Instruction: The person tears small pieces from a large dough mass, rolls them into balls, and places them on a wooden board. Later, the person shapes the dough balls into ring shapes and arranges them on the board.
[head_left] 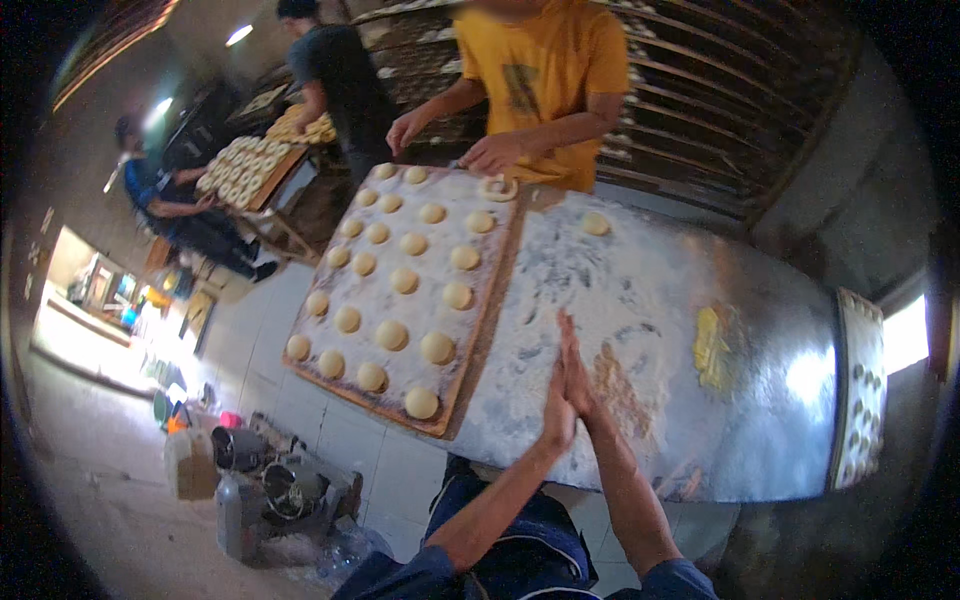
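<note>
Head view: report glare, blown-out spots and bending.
Head view: white glare on the right part of the metal table; head view: the bright opening at left is largely washed out; head view: rack shelves curve, and the corners go black.

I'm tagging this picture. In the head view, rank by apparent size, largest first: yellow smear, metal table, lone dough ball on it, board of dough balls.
1. Metal table
2. Board
3. Yellow smear
4. Lone dough ball; farther off, which may shrink it
</note>
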